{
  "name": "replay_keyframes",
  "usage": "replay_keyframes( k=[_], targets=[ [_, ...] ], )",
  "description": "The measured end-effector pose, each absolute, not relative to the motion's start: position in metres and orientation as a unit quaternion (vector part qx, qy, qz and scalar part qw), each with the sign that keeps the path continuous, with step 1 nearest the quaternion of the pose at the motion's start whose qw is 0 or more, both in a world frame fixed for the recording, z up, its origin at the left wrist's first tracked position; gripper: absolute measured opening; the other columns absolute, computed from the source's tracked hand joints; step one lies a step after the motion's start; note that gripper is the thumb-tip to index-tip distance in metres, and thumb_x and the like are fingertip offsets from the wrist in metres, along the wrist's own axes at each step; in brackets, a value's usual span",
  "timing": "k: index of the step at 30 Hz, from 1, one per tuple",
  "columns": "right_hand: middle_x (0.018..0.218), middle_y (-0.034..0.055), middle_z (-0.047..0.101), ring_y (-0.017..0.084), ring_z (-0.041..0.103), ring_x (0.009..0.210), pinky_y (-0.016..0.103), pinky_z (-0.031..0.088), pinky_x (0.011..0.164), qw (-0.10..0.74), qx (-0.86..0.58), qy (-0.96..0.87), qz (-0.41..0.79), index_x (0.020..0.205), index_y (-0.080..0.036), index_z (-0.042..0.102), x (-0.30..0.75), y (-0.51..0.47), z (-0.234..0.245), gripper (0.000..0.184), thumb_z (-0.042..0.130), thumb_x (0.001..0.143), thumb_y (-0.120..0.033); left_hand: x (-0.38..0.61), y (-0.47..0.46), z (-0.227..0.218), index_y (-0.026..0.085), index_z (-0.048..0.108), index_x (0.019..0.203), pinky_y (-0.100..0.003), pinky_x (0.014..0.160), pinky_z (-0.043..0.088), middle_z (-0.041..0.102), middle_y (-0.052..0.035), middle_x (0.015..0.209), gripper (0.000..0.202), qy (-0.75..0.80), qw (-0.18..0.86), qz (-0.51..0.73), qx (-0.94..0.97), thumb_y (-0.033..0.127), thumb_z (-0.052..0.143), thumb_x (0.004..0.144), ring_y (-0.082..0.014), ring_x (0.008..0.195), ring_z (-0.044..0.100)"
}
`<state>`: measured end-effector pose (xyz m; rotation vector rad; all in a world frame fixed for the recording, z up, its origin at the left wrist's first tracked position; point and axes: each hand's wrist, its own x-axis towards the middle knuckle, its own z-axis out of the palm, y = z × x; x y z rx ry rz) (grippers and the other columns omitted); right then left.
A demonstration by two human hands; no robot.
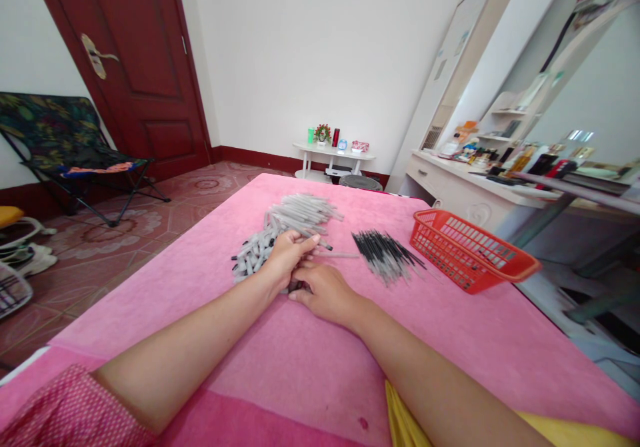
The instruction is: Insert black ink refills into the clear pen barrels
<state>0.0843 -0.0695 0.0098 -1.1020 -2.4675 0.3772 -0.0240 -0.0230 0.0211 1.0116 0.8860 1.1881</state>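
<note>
My left hand (289, 255) rests on the near edge of a heap of grey pen barrels (287, 224) on the pink cloth-covered table (250, 360). Its fingers are curled round a grey pen barrel. My right hand (323, 289) lies just in front of it, fingers closed, touching the left hand, with a small dark piece at its fingertips. A single grey barrel (340, 255) lies beyond the hands. A bundle of black pen refills (385, 255) lies to the right of the hands.
A red plastic basket (470, 250) stands at the right of the table. Beyond are a folding chair (70, 147), a dark red door (135, 67), a small white stand (334, 157) and a white dresser (465, 187) with bottles.
</note>
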Motion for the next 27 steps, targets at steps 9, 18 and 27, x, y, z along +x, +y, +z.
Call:
replay_keyframes(
  k=[9, 18, 27],
  targets=[
    [0.094, 0.0043, 0.064, 0.017, 0.056, 0.089, 0.028, 0.04, 0.076, 0.211, -0.394, -0.884, 0.136, 0.087, -0.018, 0.063, 0.0847, -0.0703, 0.0092, 0.014, 0.065, 0.074, -0.021, -0.0243, -0.0231, 0.0212, 0.012, 0.059, 0.075, -0.017, 0.043, 0.034, 0.06, -0.0005, 0.057, 0.032, 0.387, 0.622, 0.517, 0.443, 0.032, 0.077, 0.056, -0.0071, 0.046, 0.05],
    [0.094, 0.0045, 0.064, 0.018, 0.057, 0.089, 0.027, 0.04, 0.076, 0.209, -0.394, -0.885, 0.131, 0.087, -0.017, 0.064, 0.0844, -0.07, 0.0111, 0.013, 0.065, 0.074, -0.02, -0.0238, -0.0234, 0.021, 0.012, 0.059, 0.074, -0.017, 0.044, 0.035, 0.06, 0.0, 0.056, 0.032, 0.384, 0.621, 0.517, 0.447, 0.032, 0.076, 0.057, -0.0073, 0.046, 0.05],
    [0.095, 0.0038, 0.064, 0.017, 0.056, 0.089, 0.027, 0.04, 0.076, 0.212, -0.39, -0.889, 0.113, 0.088, -0.017, 0.063, 0.0844, -0.0704, 0.0098, 0.014, 0.066, 0.074, -0.021, -0.023, -0.021, 0.0182, 0.012, 0.059, 0.075, -0.017, 0.044, 0.036, 0.06, -0.0002, 0.057, 0.032, 0.389, 0.613, 0.515, 0.456, 0.032, 0.076, 0.057, -0.0074, 0.047, 0.049]
  ],
)
